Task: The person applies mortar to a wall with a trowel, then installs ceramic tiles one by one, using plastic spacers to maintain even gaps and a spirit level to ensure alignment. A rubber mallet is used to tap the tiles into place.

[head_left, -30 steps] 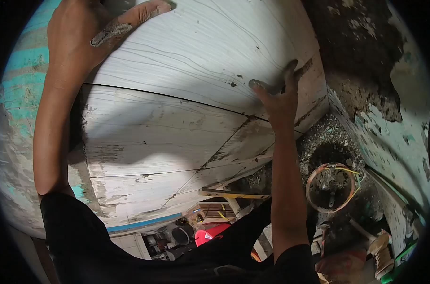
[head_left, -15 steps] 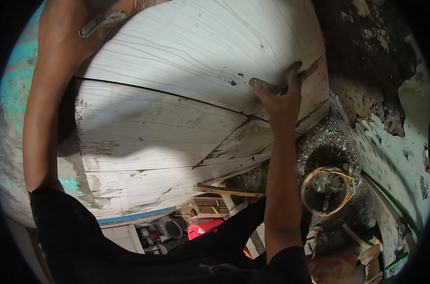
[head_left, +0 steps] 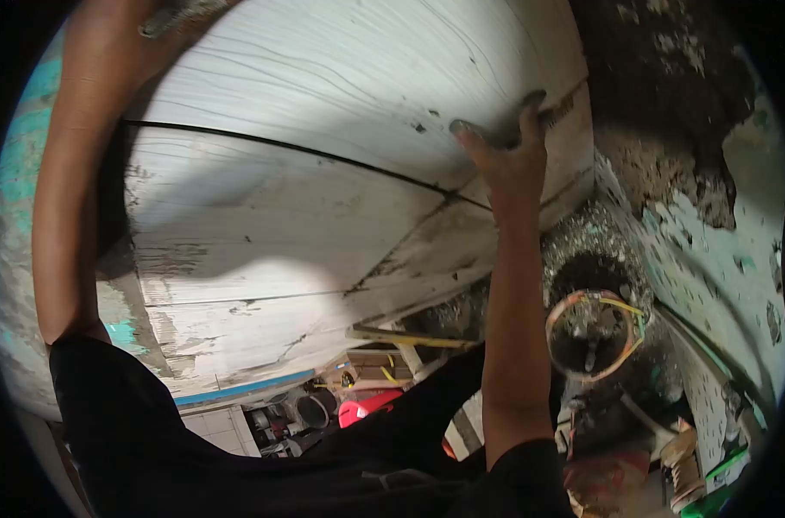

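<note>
A large white panel with grey wood-grain lines [head_left: 323,69] covers the upper middle of the view. My right hand [head_left: 509,164] presses on its right part, thumb and forefinger spread apart, with dark grey-coated tips. At the upper left, my left hand [head_left: 133,43] rests by the panel's left edge, a grey crust on it. Its fingers stretch rightward and mostly leave the frame at the top. A dark gap separates this panel from a lower white panel [head_left: 254,216], which is smeared with brown dirt. Neither hand shows a separate tool.
At right, an orange-rimmed bucket [head_left: 554,345] with a yellow handle stands on rubble beside a flaking pale-green wall [head_left: 686,268]. A wooden-handled tool [head_left: 647,413] lies below. A yellow-edged bar [head_left: 410,337] and a red object [head_left: 367,407] are near my legs.
The whole view has shifted slightly, so the panels and bucket appear higher and a little left. More of my left hand is cut off at the top. Both hands keep their places on the panel.
</note>
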A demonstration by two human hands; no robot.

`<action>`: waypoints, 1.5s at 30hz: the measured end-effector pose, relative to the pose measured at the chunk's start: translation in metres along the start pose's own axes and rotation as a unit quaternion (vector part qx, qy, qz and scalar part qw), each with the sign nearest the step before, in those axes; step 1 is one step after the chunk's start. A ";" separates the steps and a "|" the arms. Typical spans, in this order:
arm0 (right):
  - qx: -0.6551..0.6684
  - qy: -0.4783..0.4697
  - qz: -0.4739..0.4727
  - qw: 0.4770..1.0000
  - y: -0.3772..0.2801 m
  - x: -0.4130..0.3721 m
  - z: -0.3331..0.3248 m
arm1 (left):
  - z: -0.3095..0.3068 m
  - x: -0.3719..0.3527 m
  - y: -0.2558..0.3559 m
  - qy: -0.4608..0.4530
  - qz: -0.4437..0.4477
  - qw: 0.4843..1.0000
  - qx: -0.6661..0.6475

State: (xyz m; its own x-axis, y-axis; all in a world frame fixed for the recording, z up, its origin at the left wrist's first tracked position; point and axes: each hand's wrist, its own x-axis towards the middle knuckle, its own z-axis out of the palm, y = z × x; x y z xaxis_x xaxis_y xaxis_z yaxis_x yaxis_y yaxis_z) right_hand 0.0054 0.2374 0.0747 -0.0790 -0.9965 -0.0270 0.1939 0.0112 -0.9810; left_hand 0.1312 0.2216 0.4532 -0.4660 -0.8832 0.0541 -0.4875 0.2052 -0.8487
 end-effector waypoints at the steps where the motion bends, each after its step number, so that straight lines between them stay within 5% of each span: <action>1: 0.003 -0.003 0.001 1.000 0.003 -0.001 -0.002 | 0.012 -0.009 -0.020 0.007 0.000 1.000 0.008; 10: 0.018 0.006 -0.018 1.000 0.003 0.001 0.001 | 0.031 -0.016 -0.070 -0.048 0.013 0.998 0.030; 13: 0.066 -0.028 -0.005 0.997 -0.005 -0.002 -0.006 | 0.030 -0.008 -0.041 -0.021 -0.027 0.997 -0.066; 14: 0.068 -0.010 -0.013 0.998 -0.006 -0.002 -0.006 | 0.006 0.007 0.018 -0.008 -0.045 0.995 -0.087; 17: 0.037 -0.011 -0.004 0.999 -0.006 -0.002 0.000 | -0.022 0.016 0.060 -0.031 -0.074 0.995 -0.058; 20: 0.001 -0.002 -0.015 1.000 -0.010 0.001 0.000 | -0.006 0.009 0.038 -0.013 -0.075 0.995 -0.067; 25: 0.000 -0.012 0.001 1.000 -0.012 -0.001 -0.001 | 0.012 -0.007 -0.006 -0.014 -0.023 0.999 -0.037; 34: -0.009 0.003 -0.016 1.000 -0.004 -0.003 0.002 | -0.022 0.016 0.058 0.055 0.055 0.997 0.001; 37: 0.002 -0.006 -0.026 1.000 -0.002 -0.001 0.001 | -0.036 0.021 0.073 -0.056 -0.058 0.996 -0.031; 39: 0.019 0.004 -0.029 0.999 -0.006 -0.001 0.002 | -0.038 0.020 0.069 -0.050 -0.054 0.997 -0.035; 41: 0.003 0.006 -0.029 1.000 -0.009 -0.003 0.001 | -0.008 0.011 0.033 0.077 0.081 0.993 -0.027; 43: 0.000 0.006 -0.025 1.000 -0.007 -0.002 -0.001 | 0.009 0.007 0.022 0.119 0.118 0.985 -0.033; 45: 0.013 -0.004 -0.023 1.000 -0.006 -0.002 0.001 | 0.011 -0.001 0.009 0.070 0.054 0.995 -0.044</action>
State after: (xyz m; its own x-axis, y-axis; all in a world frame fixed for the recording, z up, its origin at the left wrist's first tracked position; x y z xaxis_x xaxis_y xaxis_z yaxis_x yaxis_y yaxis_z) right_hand 0.0049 0.2393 0.0812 -0.0805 -0.9966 0.0200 0.2149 -0.0370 -0.9759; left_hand 0.1352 0.2196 0.4396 -0.6139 -0.7882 0.0432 -0.4893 0.3371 -0.8043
